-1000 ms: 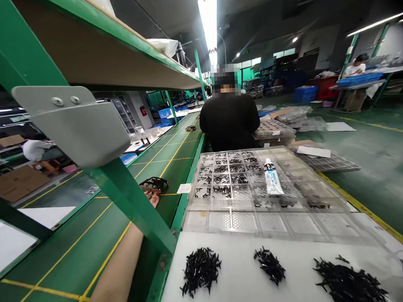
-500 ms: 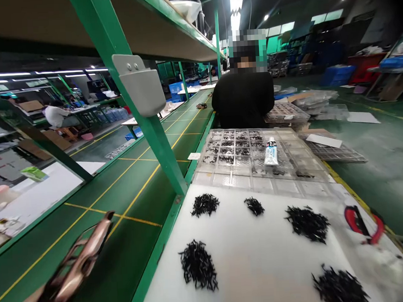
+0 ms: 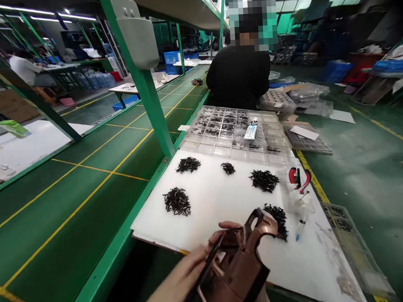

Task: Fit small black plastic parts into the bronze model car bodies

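A copper-brown toy car body (image 3: 239,268) with open window frames is tilted up over the near edge of the white work board (image 3: 220,197). My left hand (image 3: 194,262) is closed on its left side, fingertips along the window frame. Below the lower right end, a strip of my right hand (image 3: 262,299) shows against the car body, supporting it from underneath; its fingers are hidden. Several piles of small black parts lie on the board, among them a left pile (image 3: 177,202) and a right pile (image 3: 264,180). Another pile (image 3: 280,221) is partly covered by the car body.
A green conveyor belt (image 3: 98,188) runs along the left, with another toy car (image 3: 197,82) farther up. Beyond the board stand clear compartment trays (image 3: 204,144) with a glue tube (image 3: 251,128). Red-handled pliers (image 3: 299,178) and a syringe (image 3: 300,229) lie right. A person (image 3: 240,77) sits ahead.
The toy car body has moved from over the conveyor, right, to the board's near edge. My right hand has come into view beneath it. The view has turned downward.
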`<action>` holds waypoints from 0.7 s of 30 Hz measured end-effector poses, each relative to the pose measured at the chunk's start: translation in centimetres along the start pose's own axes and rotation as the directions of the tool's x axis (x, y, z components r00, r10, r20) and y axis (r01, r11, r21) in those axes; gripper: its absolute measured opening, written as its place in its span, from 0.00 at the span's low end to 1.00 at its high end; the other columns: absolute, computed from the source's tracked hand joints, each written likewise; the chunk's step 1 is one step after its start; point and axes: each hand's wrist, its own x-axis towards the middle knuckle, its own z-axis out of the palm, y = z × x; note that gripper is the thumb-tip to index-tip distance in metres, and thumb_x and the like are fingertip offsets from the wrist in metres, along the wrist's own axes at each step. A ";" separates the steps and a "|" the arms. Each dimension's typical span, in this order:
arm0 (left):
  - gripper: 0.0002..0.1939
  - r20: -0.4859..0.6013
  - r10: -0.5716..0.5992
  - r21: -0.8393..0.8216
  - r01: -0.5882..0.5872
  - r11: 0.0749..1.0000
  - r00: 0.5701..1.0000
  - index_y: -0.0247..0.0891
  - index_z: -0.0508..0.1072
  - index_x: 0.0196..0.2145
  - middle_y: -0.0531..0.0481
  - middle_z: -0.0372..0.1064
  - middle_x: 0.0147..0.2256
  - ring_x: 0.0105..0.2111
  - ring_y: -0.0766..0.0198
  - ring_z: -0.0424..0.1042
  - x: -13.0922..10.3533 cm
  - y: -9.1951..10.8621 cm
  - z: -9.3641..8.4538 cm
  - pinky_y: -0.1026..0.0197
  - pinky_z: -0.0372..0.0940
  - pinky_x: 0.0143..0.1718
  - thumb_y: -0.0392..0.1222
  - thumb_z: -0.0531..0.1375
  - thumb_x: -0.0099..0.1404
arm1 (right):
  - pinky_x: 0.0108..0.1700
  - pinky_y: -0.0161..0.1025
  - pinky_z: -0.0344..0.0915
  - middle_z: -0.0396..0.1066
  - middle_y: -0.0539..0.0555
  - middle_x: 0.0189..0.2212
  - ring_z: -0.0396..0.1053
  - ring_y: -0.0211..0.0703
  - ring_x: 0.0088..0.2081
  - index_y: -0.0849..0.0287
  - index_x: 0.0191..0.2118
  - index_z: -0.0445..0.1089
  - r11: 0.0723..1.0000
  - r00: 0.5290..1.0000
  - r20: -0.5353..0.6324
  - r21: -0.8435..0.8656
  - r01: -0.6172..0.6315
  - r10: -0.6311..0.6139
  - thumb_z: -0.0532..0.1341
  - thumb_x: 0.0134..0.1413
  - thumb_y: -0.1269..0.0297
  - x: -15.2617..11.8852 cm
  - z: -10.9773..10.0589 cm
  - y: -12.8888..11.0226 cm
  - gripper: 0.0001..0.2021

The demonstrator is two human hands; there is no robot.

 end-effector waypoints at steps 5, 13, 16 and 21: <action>0.49 0.066 0.165 -0.025 -0.164 0.986 0.984 0.51 0.54 0.69 0.43 0.53 0.68 0.66 0.39 0.55 1.6 2.4 0.9 0.41 0.56 0.67 0.71 0.64 0.56 | 0.49 0.47 0.73 0.75 0.59 0.46 0.74 0.50 0.47 0.52 0.55 0.67 0.786 0.922 0.072 -0.500 0.363 -0.380 0.51 0.69 0.61 2.3 -2.3 -1.6 0.14; 0.17 -0.346 0.450 0.039 -0.467 0.884 0.823 0.42 0.77 0.32 0.50 0.73 0.32 0.40 0.59 0.73 7.3 2.0 4.8 0.60 0.67 0.48 0.45 0.53 0.76 | 0.59 0.50 0.67 0.65 0.62 0.60 0.65 0.57 0.60 0.55 0.61 0.66 0.440 0.920 0.253 -0.819 0.368 -0.300 0.66 0.54 0.45 1.8 -5.0 -6.5 0.32; 0.18 -0.279 0.447 -0.003 -0.466 0.885 0.850 0.42 0.77 0.32 0.51 0.72 0.31 0.37 0.60 0.71 7.3 2.4 5.3 0.61 0.66 0.44 0.49 0.53 0.75 | 0.48 0.48 0.68 0.71 0.60 0.45 0.70 0.51 0.45 0.57 0.47 0.69 0.346 0.774 -0.204 -0.938 0.021 -0.599 0.57 0.62 0.44 -0.3 -10.0 -8.7 0.21; 0.16 -0.233 0.431 -0.039 -0.451 0.892 0.872 0.43 0.76 0.33 0.51 0.70 0.32 0.35 0.62 0.69 6.7 3.9 6.8 0.63 0.64 0.37 0.46 0.53 0.76 | 0.38 0.45 0.62 0.70 0.50 0.26 0.67 0.47 0.29 0.60 0.41 0.67 0.392 0.568 -0.474 -0.880 -0.269 -0.673 0.69 0.48 0.50 0.0 -17.0 -8.5 0.21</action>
